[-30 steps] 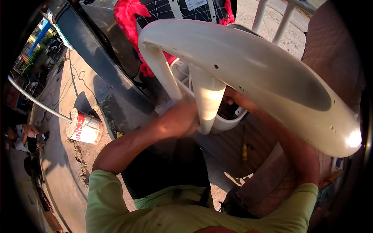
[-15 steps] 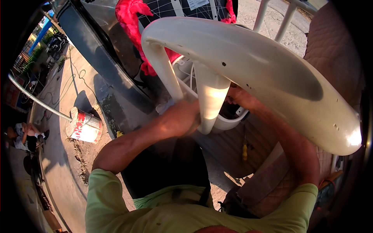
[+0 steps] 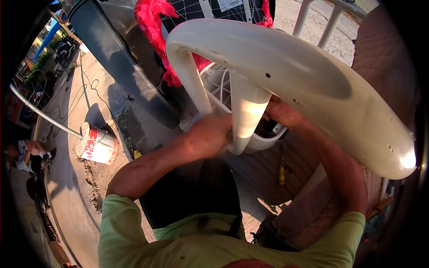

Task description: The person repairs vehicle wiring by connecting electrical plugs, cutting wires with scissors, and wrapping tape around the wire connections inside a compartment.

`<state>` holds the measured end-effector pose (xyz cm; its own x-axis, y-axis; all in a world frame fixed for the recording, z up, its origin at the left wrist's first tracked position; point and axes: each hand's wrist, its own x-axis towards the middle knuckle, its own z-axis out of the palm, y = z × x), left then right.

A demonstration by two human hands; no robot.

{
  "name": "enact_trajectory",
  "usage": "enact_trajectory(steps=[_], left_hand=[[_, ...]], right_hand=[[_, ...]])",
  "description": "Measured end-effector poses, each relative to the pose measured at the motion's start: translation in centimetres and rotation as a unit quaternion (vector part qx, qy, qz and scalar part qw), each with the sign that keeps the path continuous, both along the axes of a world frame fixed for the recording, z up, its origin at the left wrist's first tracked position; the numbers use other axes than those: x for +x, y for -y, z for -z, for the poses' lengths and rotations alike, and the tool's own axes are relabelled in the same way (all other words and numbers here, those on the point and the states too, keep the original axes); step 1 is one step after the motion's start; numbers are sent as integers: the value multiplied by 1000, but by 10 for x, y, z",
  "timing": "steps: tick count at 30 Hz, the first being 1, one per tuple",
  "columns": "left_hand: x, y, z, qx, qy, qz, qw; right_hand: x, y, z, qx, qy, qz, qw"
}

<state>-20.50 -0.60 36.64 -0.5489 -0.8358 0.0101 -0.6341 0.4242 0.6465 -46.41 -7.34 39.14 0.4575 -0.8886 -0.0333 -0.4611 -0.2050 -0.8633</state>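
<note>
A large cream-white curved part (image 3: 308,85), shaped like a chair armrest with two struts, stands tilted in front of me. My left hand (image 3: 216,134) is against the lower end of its wide strut (image 3: 250,107), which hides the fingers. On the strut's other side, beneath the curved top, my right hand (image 3: 282,112) has its fingers curled; whatever they hold is hidden. Below both hands sits a white ribbed plastic frame (image 3: 263,142), partly covered by the strut. Dark chips mark the curved part's surface.
A yellow-handled screwdriver (image 3: 281,175) lies on the brown quilted cover (image 3: 384,76). Behind are a black panel with red fluffy edging (image 3: 154,22) and a long grey panel (image 3: 120,58). At left are a paint bucket with a pole (image 3: 100,145) and a seated person (image 3: 31,154).
The curved part has shifted and turned slightly to the right, its wide strut with it. My right hand has moved slightly; my left hand stays at the strut's base.
</note>
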Motion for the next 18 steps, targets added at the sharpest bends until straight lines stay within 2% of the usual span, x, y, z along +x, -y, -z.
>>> enact_trajectory(steps=[3, 5, 7, 11, 15, 18], left_hand=[[0, 1, 5, -52, 37, 11, 998], [0, 1, 5, -50, 64, 1, 997], [-6, 0, -12, 1, 94, -30, 995], [-5, 2, 7, -105, 78, -39, 991], [-6, -2, 8, -133, 119, -54, 982], [-5, -3, 4, -108, 155, -73, 979]], right_hand=[[0, 0, 0, 3, 0, 3, 1000], [1, 0, 0, 9, 0, 5, 1000], [4, -2, 0, 12, 0, 5, 1000], [5, -3, -1, 22, 1, 6, 1000], [5, -2, 0, 39, 4, 10, 999], [3, 0, 2, 54, 17, 9, 998]])
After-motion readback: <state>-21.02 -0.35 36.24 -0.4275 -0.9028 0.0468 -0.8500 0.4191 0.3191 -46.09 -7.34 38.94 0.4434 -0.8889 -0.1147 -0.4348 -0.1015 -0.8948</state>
